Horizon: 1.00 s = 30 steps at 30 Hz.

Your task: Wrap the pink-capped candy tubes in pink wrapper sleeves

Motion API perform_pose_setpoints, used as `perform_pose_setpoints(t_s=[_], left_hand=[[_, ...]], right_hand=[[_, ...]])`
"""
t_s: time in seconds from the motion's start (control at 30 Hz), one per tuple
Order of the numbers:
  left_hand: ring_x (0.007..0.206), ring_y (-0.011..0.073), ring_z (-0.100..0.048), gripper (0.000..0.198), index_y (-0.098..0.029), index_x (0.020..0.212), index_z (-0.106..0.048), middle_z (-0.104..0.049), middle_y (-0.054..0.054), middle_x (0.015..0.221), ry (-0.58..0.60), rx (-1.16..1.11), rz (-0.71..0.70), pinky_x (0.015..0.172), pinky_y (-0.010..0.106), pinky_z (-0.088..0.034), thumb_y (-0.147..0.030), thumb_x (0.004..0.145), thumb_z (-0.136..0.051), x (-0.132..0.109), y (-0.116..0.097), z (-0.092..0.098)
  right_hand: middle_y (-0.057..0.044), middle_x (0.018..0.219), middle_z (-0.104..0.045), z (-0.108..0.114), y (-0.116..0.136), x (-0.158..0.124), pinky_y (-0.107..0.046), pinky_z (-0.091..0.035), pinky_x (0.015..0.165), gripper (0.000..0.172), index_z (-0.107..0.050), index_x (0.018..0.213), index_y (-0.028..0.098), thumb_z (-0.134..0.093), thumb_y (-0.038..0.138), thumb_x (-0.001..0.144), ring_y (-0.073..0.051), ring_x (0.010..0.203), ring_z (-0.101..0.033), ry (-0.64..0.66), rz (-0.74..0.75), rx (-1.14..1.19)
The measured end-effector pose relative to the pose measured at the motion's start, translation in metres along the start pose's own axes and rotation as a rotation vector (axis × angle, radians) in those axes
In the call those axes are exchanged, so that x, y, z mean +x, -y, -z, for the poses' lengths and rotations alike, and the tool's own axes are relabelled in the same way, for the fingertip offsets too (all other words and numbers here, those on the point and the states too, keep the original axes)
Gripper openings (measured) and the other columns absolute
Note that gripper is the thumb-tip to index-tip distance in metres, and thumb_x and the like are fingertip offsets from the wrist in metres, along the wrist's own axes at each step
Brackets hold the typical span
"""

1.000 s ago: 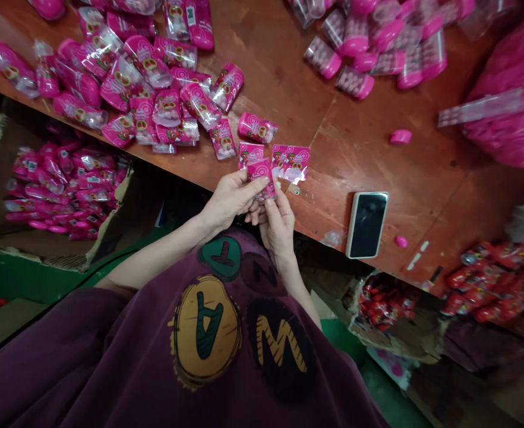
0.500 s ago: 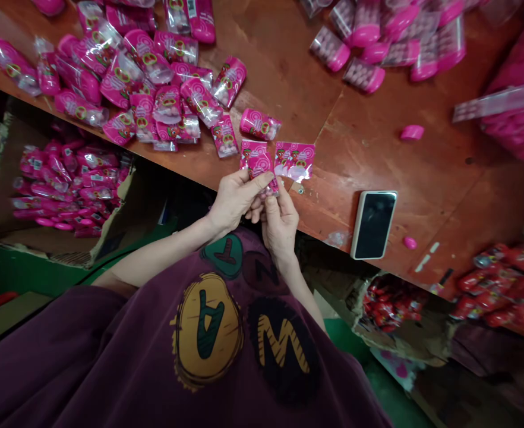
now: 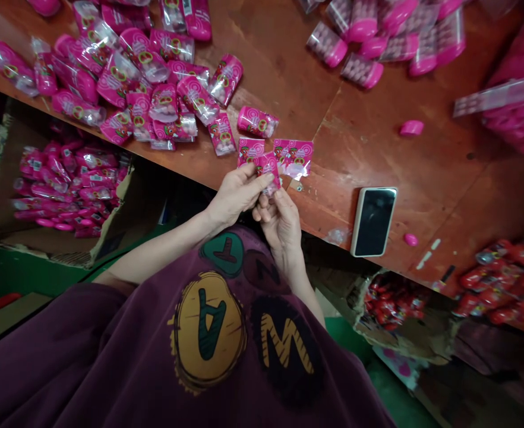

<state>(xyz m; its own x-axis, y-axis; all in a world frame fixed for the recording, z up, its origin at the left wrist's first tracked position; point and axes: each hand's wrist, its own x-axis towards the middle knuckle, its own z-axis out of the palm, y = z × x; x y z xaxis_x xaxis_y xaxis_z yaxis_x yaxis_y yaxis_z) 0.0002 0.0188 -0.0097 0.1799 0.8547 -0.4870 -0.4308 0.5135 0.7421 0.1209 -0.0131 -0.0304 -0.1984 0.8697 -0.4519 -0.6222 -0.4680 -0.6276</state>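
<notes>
Over the table's front edge, my left hand grips a small candy bottle in a pink printed wrapper, its thumb lying across the front. My right hand is closed at the lower end of the same bottle, thumb and fingertips against it, other fingers curled. The bottle's lower end is partly hidden by the fingers. Just beyond the hands lie a flat pink printed sleeve and another pink sleeve, partly covered by my left hand. A wrapped candy bottle rests behind them.
A heap of wrapped pink bottles covers the table's left. Unwrapped clear bottles with pink caps lie at the back right. A phone and a loose pink cap are to the right. A carton of pink packs stands below left.
The held bottle sits slightly more upright, with more of its printed front showing. My right hand has shifted a little down and right, its fingers more curled. The view has moved slightly.
</notes>
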Motion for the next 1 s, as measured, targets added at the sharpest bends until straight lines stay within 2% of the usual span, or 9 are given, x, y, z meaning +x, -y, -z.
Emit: perform_pose_setpoints(t_s=[0.1, 0.2, 0.3, 0.47, 0.6, 0.77, 0.9, 1.0], left_hand=[[0.032, 0.0042, -0.046, 0.035, -0.021, 0.086, -0.056, -0.054, -0.011, 0.049, -0.06, 0.028, -0.037, 0.032, 0.017, -0.037, -0.046, 0.091, -0.081, -0.001, 0.004, -0.003], [0.033, 0.0045, -0.049, 0.036, -0.022, 0.086, -0.055, -0.052, -0.012, 0.05, -0.129, 0.054, -0.062, 0.03, 0.016, -0.033, -0.045, 0.088, -0.083, -0.002, 0.009, -0.007], [0.032, 0.0046, -0.049, 0.036, -0.022, 0.084, -0.056, -0.053, -0.012, 0.051, -0.15, 0.105, -0.094, 0.028, 0.016, -0.03, -0.041, 0.086, -0.085, -0.002, 0.015, -0.008], [0.034, 0.0076, -0.055, 0.039, -0.023, 0.079, -0.051, -0.055, -0.01, 0.052, -0.057, 0.128, -0.12, 0.029, 0.017, -0.034, -0.037, 0.085, -0.086, 0.001, 0.021, -0.001], [0.037, 0.0077, -0.056, 0.032, -0.021, 0.088, -0.058, -0.057, -0.009, 0.056, 0.054, 0.097, -0.125, 0.033, 0.018, -0.041, -0.037, 0.086, -0.085, 0.002, 0.018, 0.009], [0.039, 0.0036, -0.047, 0.034, -0.019, 0.101, -0.067, -0.057, -0.008, 0.058, 0.14, 0.086, -0.04, 0.034, 0.017, -0.032, -0.039, 0.084, -0.088, 0.003, 0.004, 0.018], [0.037, 0.003, -0.04, 0.035, -0.024, 0.116, -0.066, -0.063, -0.007, 0.066, 0.043, 0.027, -0.016, 0.035, 0.018, -0.027, -0.043, 0.091, -0.081, 0.006, -0.003, 0.018], [0.035, 0.0024, -0.037, 0.037, -0.025, 0.122, -0.063, -0.058, -0.009, 0.063, -0.054, 0.024, -0.004, 0.037, 0.018, -0.028, -0.044, 0.094, -0.078, 0.007, -0.003, 0.015]], right_hand=[[0.006, 0.072, -0.064, -0.002, -0.003, -0.001, -0.02, -0.053, 0.054, 0.024, -0.071, 0.088, 0.021, -0.082, 0.043, 0.09, -0.004, 0.052, -0.049, -0.015, 0.033, -0.007], [0.006, 0.074, -0.064, -0.002, -0.007, -0.003, -0.021, -0.055, 0.056, 0.025, -0.072, 0.093, 0.022, -0.084, 0.044, 0.089, -0.005, 0.054, -0.051, -0.04, 0.047, -0.028], [0.006, 0.072, -0.062, 0.001, -0.007, -0.005, -0.023, -0.058, 0.058, 0.028, -0.07, 0.095, 0.024, -0.083, 0.047, 0.088, -0.006, 0.055, -0.052, -0.044, 0.021, -0.063], [0.009, 0.064, -0.055, 0.006, -0.006, -0.006, -0.026, -0.06, 0.062, 0.029, -0.066, 0.094, 0.024, -0.081, 0.049, 0.09, -0.008, 0.055, -0.053, -0.029, 0.008, -0.076], [0.008, 0.072, -0.062, 0.006, -0.006, -0.005, -0.023, -0.059, 0.059, 0.029, -0.068, 0.092, 0.023, -0.082, 0.048, 0.09, -0.005, 0.052, -0.051, -0.008, 0.03, -0.059], [0.006, 0.078, -0.07, 0.004, -0.006, -0.005, -0.019, -0.055, 0.054, 0.033, -0.067, 0.091, 0.023, -0.082, 0.052, 0.09, -0.003, 0.051, -0.052, -0.02, 0.036, -0.114], [0.006, 0.078, -0.07, -0.001, -0.006, -0.006, -0.019, -0.055, 0.055, 0.033, -0.066, 0.09, 0.023, -0.079, 0.053, 0.091, -0.004, 0.053, -0.053, -0.058, 0.043, -0.154], [0.005, 0.084, -0.072, -0.002, -0.005, -0.007, -0.02, -0.058, 0.059, 0.032, -0.068, 0.096, 0.024, -0.077, 0.054, 0.093, -0.004, 0.056, -0.057, -0.028, 0.055, -0.172]])
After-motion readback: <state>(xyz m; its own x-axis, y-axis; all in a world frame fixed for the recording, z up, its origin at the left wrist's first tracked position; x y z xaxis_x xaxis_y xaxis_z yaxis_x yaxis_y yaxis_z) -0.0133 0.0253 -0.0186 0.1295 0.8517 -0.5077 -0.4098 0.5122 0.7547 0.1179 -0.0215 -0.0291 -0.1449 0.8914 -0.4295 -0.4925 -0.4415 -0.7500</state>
